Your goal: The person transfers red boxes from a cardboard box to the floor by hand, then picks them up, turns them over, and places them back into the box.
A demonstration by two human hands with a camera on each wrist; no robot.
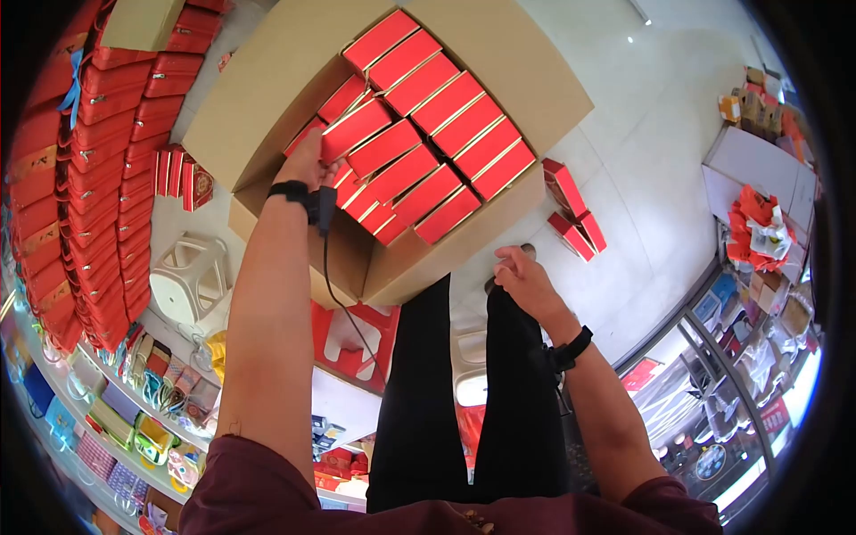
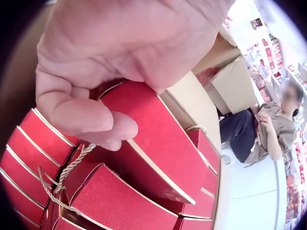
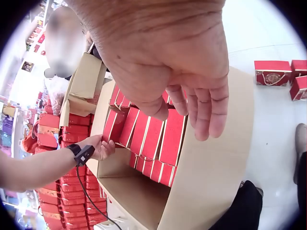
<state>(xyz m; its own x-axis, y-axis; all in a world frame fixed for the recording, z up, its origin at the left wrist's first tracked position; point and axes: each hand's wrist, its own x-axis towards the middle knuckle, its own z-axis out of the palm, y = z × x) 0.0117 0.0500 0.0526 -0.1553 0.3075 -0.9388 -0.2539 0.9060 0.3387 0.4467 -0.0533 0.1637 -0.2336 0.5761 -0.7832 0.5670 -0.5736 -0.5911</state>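
A large cardboard carton holds rows of red gift boxes with gold edges and twisted rope handles. My left hand reaches in at the carton's left side and grips the end of one red gift box, which sits tilted over the boxes around it. In the left wrist view the fingertips curl around that box's end, beside a rope handle. My right hand hangs in front of the carton's near right flap, fingers loosely bent, with nothing in it.
More red boxes stand on the floor right of the carton, others to its left. Tall stacks of red cases line the left. A pale stool stands near them. Another person sits beyond the carton.
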